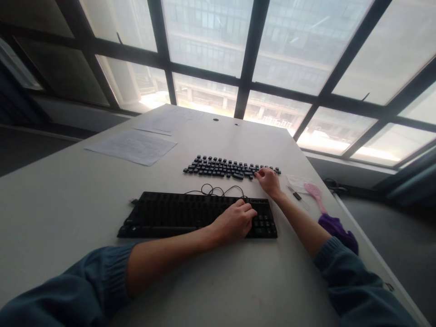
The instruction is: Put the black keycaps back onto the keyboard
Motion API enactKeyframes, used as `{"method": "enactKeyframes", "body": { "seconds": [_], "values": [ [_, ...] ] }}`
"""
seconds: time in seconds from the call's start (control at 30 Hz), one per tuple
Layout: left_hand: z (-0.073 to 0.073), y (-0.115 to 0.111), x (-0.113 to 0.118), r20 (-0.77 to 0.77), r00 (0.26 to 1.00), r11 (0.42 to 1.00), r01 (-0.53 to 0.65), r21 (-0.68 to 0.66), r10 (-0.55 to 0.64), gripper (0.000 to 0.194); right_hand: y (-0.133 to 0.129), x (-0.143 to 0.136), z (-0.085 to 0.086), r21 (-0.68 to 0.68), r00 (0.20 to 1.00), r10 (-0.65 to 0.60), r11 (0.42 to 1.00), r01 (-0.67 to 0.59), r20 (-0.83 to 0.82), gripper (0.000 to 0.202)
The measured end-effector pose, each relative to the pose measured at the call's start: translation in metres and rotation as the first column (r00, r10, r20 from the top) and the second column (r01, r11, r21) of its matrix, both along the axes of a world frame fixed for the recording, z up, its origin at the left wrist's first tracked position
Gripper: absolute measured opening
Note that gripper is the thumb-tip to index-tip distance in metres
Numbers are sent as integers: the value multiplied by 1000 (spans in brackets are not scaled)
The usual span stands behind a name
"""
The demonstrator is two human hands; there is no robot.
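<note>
A black keyboard [177,213] lies on the white table in front of me, its main section without keycaps and some keys still on the number pad at the right. My left hand [236,220] rests over it beside the number pad, fingers curled together; whatever is at the fingertips is hidden. Beyond the keyboard, loose black keycaps [218,168] are laid out in rows. My right hand [268,179] reaches to the right part of these rows, with thumb and forefinger pinched on a dark keycap [256,174].
The keyboard's thin cable [213,190] loops behind it. On the right lie a clear plastic bag [296,182], a small keycap puller [297,195], a pink brush [316,195] and a purple cloth [335,229]. Paper sheets [132,146] lie at the far left, before large windows.
</note>
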State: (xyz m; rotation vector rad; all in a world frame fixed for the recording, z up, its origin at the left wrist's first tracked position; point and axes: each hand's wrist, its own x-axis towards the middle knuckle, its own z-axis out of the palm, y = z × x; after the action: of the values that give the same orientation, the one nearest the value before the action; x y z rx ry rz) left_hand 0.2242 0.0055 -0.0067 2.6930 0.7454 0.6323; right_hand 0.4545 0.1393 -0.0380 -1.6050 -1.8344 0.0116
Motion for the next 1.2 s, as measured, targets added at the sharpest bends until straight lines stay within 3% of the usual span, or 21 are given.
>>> {"method": "enactKeyframes", "body": {
  "seconds": [0.17, 0.4, 0.53, 0.67, 0.83, 1.2],
  "values": [
    [1, 0, 0, 0, 1000, 1000, -4, -2, 4, 19, 3, -5, -3, -46, 997, -71, 997, 69, -34, 16],
    [0, 1, 0, 56, 998, 998, -18, -62, 21, 21, -12, -1, 8, -55, 987, -61, 997, 53, -152, 10],
    [4, 6, -1, 144, 984, 981, -73, -180, 100, 22, -48, 0, 18, -60, 967, -9, 998, -6, -253, 26],
    [9, 13, 0, 158, 977, 973, -112, -200, 145, 22, -101, -6, 29, -97, 904, 165, 971, -220, -395, 24],
    [9, 16, -1, 126, 978, 981, -152, -122, 168, 22, -144, -19, 39, -175, 915, 296, 920, -350, -275, 12],
    [2, 15, -3, 78, 987, 987, -138, -77, 144, 21, -149, -31, 45, -208, 941, 337, 920, -333, -14, 14]
  ]
}}
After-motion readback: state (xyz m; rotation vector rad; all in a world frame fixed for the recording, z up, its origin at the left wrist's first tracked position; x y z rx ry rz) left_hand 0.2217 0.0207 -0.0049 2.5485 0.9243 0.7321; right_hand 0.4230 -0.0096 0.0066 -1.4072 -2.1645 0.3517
